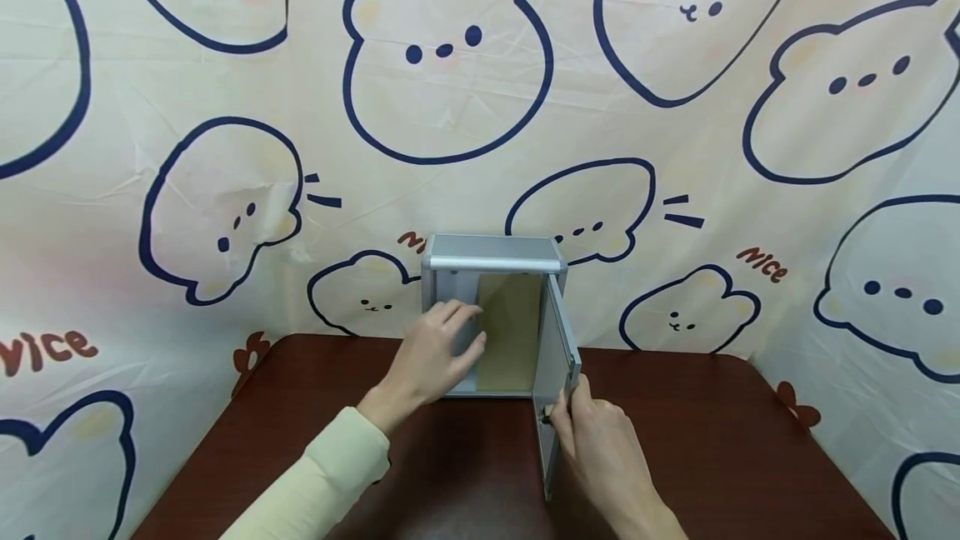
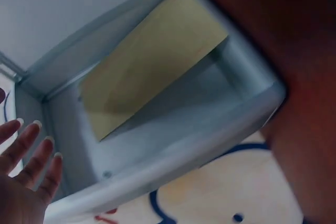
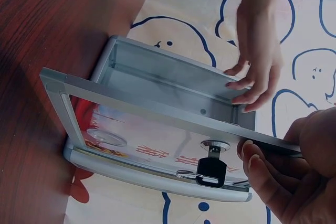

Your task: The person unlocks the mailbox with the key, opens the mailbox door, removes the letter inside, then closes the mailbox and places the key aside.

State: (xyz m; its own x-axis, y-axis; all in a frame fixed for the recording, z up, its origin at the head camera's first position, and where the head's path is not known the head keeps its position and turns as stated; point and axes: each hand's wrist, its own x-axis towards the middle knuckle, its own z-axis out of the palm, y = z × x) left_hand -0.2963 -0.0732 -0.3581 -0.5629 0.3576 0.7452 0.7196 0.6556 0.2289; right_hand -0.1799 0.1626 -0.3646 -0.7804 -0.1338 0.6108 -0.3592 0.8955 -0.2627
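Observation:
A silver metal box (image 1: 493,250) stands on the table with its hinged door (image 1: 557,348) swung outward. Inside leans a flat tan envelope or card (image 2: 152,61), against the hinge side. My left hand (image 1: 431,357) is at the box's opening, fingers spread and apart from the tan piece; nothing is held in it. With thumb and fingers my right hand (image 1: 607,444) pinches the door's free edge. Beside those fingers, in the right wrist view, a black-headed key (image 3: 211,172) with a ring sits in the door's lock. Red characters show on the door's front panel.
The dark reddish-brown table (image 1: 465,457) extends around the box. Right behind the box hangs a cream cloth backdrop (image 1: 442,115) printed with cartoon bears, and it also runs along both sides.

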